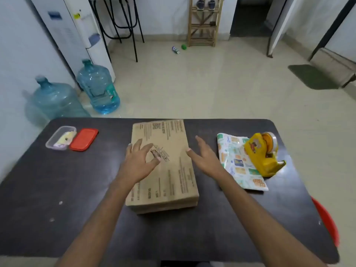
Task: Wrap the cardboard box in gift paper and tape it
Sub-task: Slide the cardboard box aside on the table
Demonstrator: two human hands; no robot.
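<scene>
Both hands, left hand (139,158) and right hand (204,155), hover with fingers spread, empty, over the cardboard box (163,166); best spread the folded gift paper (238,162) flat first

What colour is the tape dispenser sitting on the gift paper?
Yellow, with a printed sticker on its side; the tape dispenser shows clearly in the head view.

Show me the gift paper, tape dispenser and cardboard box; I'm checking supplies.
gift paper (234,162), head view, printed face of the folded sheet.
tape dispenser (260,157), head view, yellow body.
cardboard box (173,170), head view, top face.
</scene>
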